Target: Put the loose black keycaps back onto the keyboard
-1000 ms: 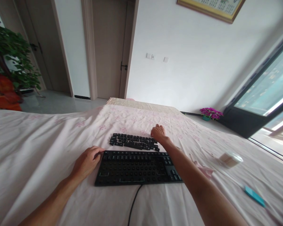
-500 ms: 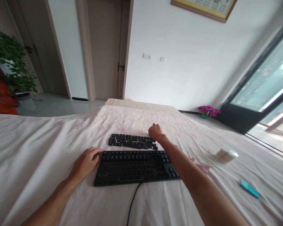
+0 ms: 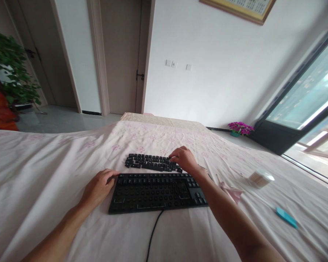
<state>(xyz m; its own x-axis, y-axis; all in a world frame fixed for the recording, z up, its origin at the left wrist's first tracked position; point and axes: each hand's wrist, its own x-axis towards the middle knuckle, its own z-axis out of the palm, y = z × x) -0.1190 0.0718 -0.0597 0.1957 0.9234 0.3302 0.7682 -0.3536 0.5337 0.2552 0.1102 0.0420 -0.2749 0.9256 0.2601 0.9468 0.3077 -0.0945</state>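
A black keyboard (image 3: 153,194) lies on the bedsheet, most of its main key area stripped of caps, with its top row and right-hand blocks still bearing keys. My left hand (image 3: 100,183) grips the keyboard's upper left corner between thumb and fingers. Just beyond the keyboard, loose black keycaps (image 3: 150,162) lie in uneven rows, among them a long space bar cap (image 3: 152,166). At the right end of these rows my right hand (image 3: 184,158) has its thumb and fingers pinched at a keycap, the fingertips partly hidden. The right forearm covers the keyboard's right end.
A black cable (image 3: 154,231) runs from the keyboard toward me. To the right lie a clear tub of cotton swabs (image 3: 260,178), a pink cloth (image 3: 232,191) and a teal-handled tool (image 3: 286,217). The flowered sheet (image 3: 71,160) is wrinkled.
My right hand has turned and come slightly nearer, its fingertips now pointing left at the keycaps. My left hand stays at the keyboard's corner. The view has shifted slightly.
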